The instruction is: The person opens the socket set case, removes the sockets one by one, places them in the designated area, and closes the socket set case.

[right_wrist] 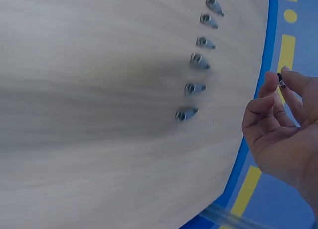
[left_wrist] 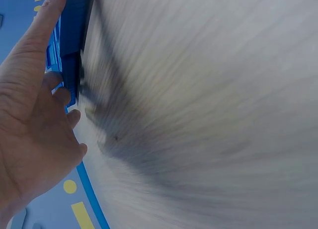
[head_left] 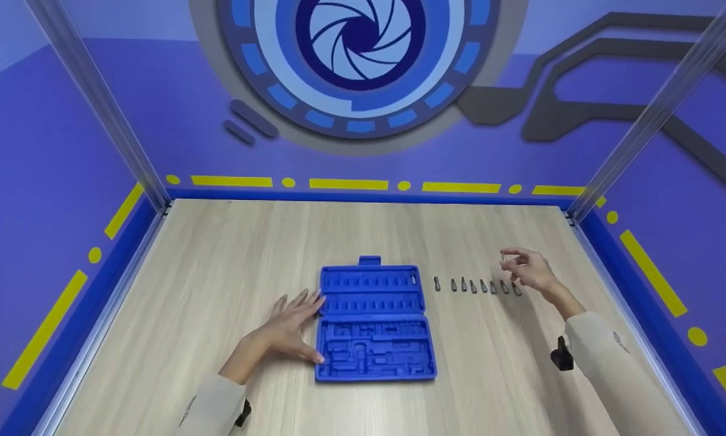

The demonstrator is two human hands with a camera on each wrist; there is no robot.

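Observation:
An opened blue plastic bit case [head_left: 372, 316] lies flat on the table, its lid half away from me and its moulded half nearer. Along its left side rests my left hand [head_left: 285, 330], fingers spread, the thumb at the lower left edge and fingertips at the upper half. Raised above the table to the right, my right hand [head_left: 531, 270] pinches a small metal screwdriver bit [right_wrist: 280, 80] between thumb and index finger. Below and left of that hand several screwdriver bits [head_left: 483, 286] stand in a row. One bit [head_left: 413, 279] sits in the case's top right slot.
The wooden table [head_left: 229, 242] is bounded by blue panels and metal frame posts [head_left: 120, 133] at left and right. A single bit [head_left: 437, 284] stands between the case and the rest of the row. The case's latch [head_left: 370, 260] sticks out at its far edge.

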